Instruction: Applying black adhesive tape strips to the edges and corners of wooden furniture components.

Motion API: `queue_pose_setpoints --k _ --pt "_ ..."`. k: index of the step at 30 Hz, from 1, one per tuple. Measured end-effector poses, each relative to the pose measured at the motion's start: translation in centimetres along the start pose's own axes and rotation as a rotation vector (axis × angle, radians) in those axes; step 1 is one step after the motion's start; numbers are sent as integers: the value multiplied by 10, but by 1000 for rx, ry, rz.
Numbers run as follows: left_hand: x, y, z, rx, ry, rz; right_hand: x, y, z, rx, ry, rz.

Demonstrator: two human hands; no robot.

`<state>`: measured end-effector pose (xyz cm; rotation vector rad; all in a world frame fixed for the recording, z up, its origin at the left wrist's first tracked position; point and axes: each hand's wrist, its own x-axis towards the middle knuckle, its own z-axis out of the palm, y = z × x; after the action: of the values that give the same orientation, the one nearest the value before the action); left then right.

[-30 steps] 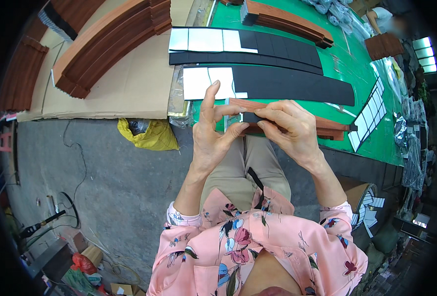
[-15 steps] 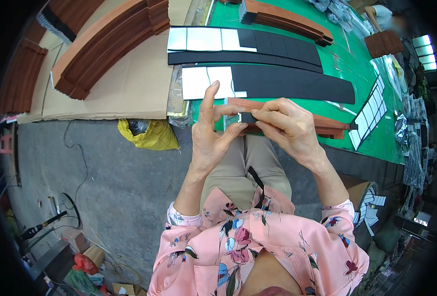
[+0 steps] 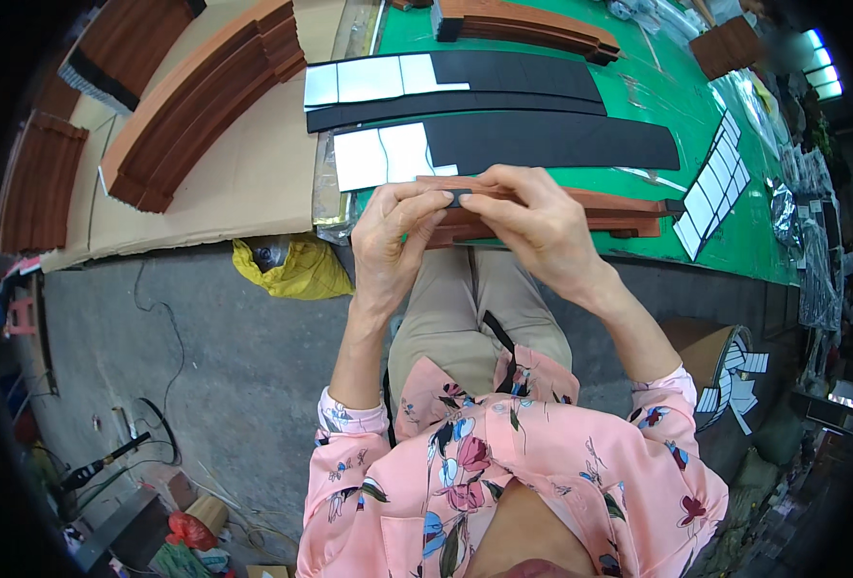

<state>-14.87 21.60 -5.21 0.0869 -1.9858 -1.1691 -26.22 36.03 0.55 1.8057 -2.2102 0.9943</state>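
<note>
Between my two hands is a small black pad, pinched by thumb and fingers from both sides. My left hand grips its left end with bent fingers, and my right hand has its right end. The pad is above a reddish-brown wooden moulding lying along the near edge of the green table; my hands cover part of the moulding. Just beyond them lies a long black foam strip with white backing paper on its left part. A second black strip with white pieces lies behind it.
A sheet of white rectangular pads lies at the table's right. Curved brown mouldings rest on cardboard at the left, and another moulding is at the back. A yellow bag sits below the cardboard's edge.
My left fingers have closed from a spread pose onto the black pad. My right hand keeps its pinch. The whole view has shifted slightly.
</note>
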Motion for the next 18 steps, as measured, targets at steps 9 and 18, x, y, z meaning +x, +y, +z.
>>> queue_pose_setpoints --k 9,18 --pt "-5 9 8 222 47 34 -11 10 -13 -28 101 -61" --pt "-5 36 -10 255 -134 -544 -118 122 -160 -124 458 727"
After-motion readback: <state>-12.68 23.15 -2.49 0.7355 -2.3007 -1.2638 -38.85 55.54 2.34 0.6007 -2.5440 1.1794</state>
